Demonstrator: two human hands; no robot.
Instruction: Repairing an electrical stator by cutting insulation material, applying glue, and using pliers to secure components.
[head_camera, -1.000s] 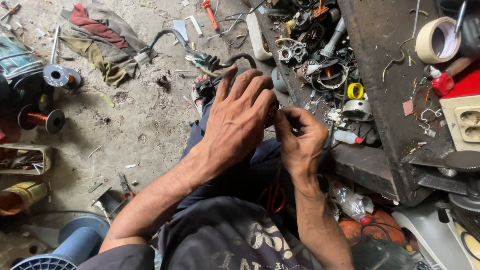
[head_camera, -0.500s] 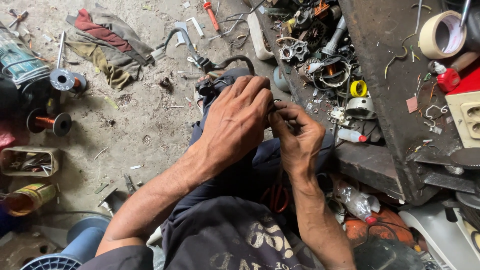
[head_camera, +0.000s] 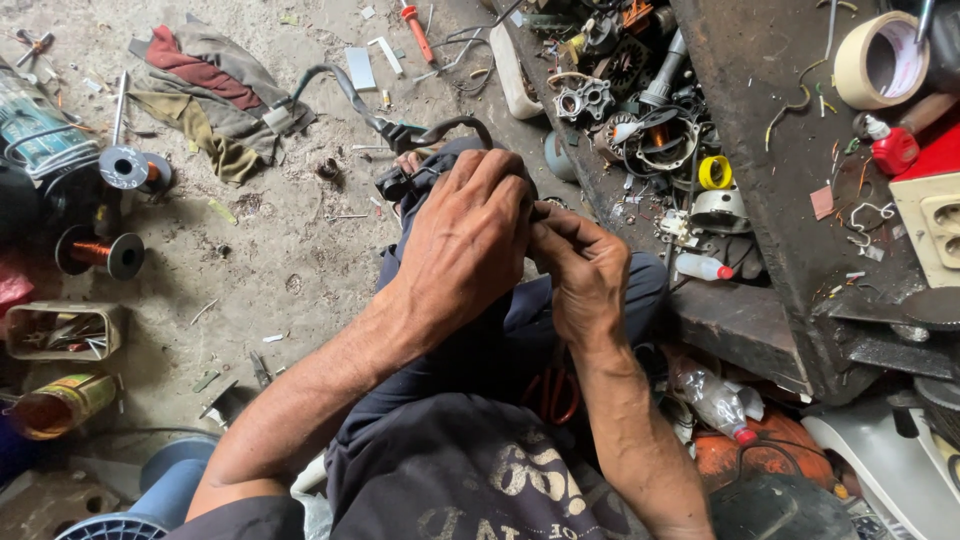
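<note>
Hands meet at frame centre: left hand (head_camera: 470, 250) curls over a dark part (head_camera: 405, 182) jutting upper left; right hand (head_camera: 585, 280), just beside it, pinches something too small to tell.

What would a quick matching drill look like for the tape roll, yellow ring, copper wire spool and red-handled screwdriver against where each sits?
Things:
1. tape roll
2. yellow ring
3. copper wire spool
4. red-handled screwdriver

Places:
A. floor, far left
B. floor, top centre
C. dark bench, top right corner
D. among the parts right of the hands

Pairs: 1-C, 2-D, 3-A, 4-B
</note>
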